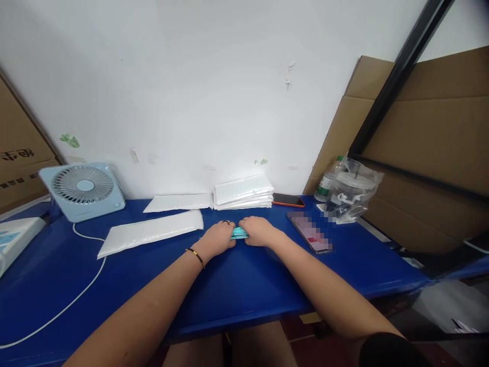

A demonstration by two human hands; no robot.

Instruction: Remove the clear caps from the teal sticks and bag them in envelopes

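My left hand (219, 237) and my right hand (258, 231) are close together over the middle of the blue table. Between them is a small turquoise bundle (239, 233), flat and layered, with both hands closed around its ends. Fingers cover most of it, so its exact kind cannot be made out. Just left of my left hand lies a long white padded packet (153, 232). Beyond the hands, a stack of similar white packets (243, 191) rests against the wall, with another white packet (178, 202) beside it.
A light blue fan (84, 188) stands at the left, its white cable (89, 282) trailing over the table (244, 290). To the right are a phone (308, 232), a red-edged phone (288, 200), a bottle (324, 186) and a bagged plastic cup (353, 191). Cardboard (439, 137) leans behind a black post.
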